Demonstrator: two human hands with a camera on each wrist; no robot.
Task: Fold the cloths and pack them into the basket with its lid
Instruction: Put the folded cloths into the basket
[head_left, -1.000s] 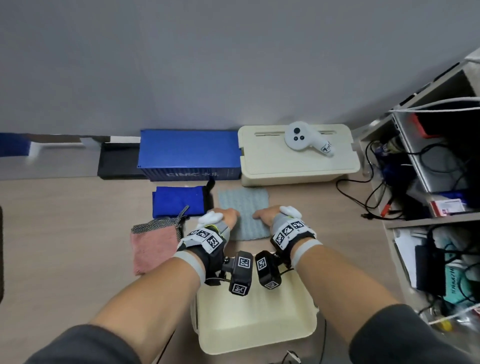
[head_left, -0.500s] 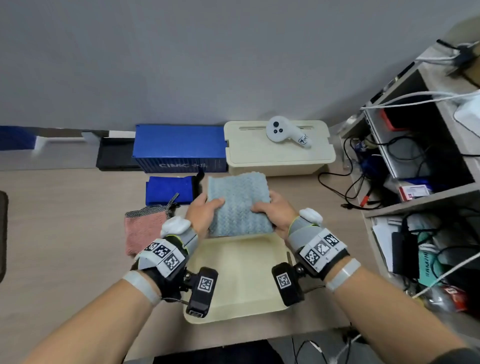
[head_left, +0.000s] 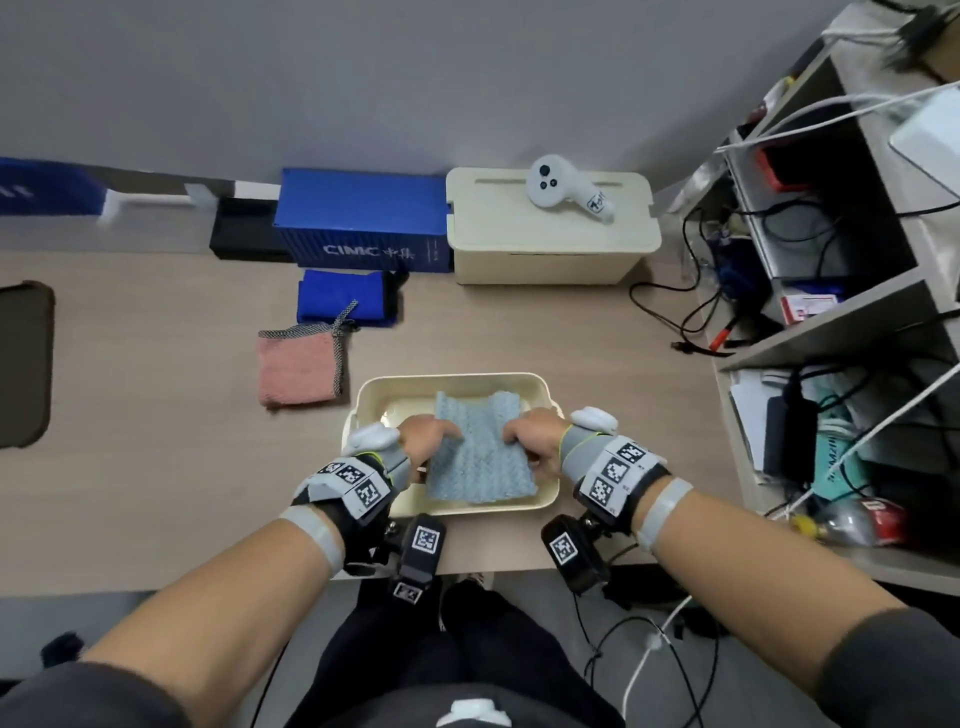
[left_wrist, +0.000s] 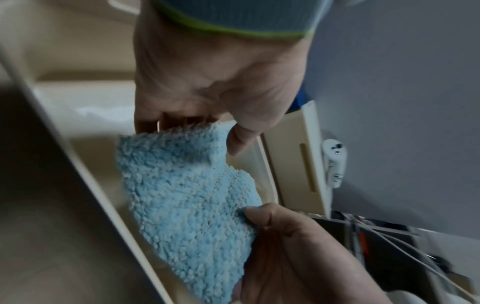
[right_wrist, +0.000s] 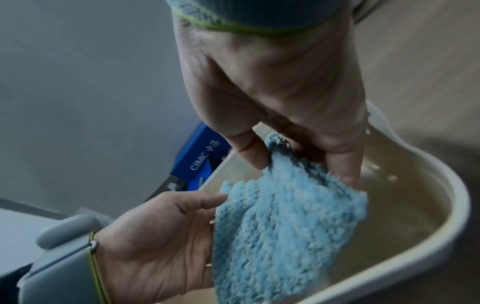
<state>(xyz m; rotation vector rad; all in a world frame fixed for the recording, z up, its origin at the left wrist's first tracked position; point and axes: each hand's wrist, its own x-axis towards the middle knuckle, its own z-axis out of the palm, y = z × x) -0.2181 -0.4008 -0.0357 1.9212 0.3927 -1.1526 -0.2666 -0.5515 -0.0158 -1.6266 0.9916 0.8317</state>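
A folded light blue fluffy cloth (head_left: 478, 457) hangs inside the open cream basket (head_left: 452, 382) at the table's near edge. My left hand (head_left: 441, 439) pinches the cloth's left edge and my right hand (head_left: 519, 439) pinches its right edge. In the left wrist view my left hand (left_wrist: 189, 131) has thumb and fingers round the cloth (left_wrist: 187, 195) above the basket's floor. In the right wrist view my right hand (right_wrist: 298, 162) grips the cloth (right_wrist: 280, 222) inside the basket's rim (right_wrist: 441, 195). A folded pink cloth (head_left: 298, 366) and a folded dark blue cloth (head_left: 343, 304) lie on the table to the left.
At the back stand a blue container box (head_left: 363, 223) and a cream lidded box (head_left: 545, 244) with a white controller (head_left: 566, 189) on top. Shelves (head_left: 841, 312) full of cables and clutter close off the right side. A dark pad (head_left: 23, 364) lies at the far left.
Both hands lifted the light blue cloth off the table behind the basket, carried it toward me and lowered it into the basket.
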